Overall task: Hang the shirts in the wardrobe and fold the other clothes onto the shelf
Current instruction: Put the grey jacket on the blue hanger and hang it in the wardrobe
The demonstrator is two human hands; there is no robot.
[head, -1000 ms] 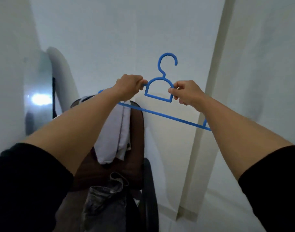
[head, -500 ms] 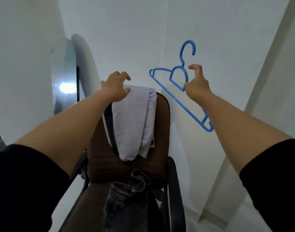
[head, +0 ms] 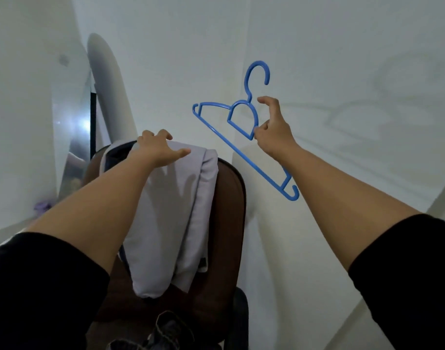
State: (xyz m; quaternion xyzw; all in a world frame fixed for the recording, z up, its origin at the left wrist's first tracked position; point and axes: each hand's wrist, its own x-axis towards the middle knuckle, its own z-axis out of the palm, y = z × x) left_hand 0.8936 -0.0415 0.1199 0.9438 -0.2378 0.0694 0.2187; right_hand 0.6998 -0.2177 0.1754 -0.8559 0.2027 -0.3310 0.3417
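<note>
A: Over chair back, head view: left hand spread flat on grey shirt, fingers straight, prob. to lift it off.

B: Right hand pinches blue hanger at neck, kept ready. Hook up; long axis slopes upper-left to lower-right.

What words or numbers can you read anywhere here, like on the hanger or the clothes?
None can be read.
Blue hanger in the right hand: no writing shows.
Pale grey shirt over the brown chair, under the left hand: no print shows; a small dark tag at its lower edge is too small to read.
Jeans on the seat: no label shows.
</note>
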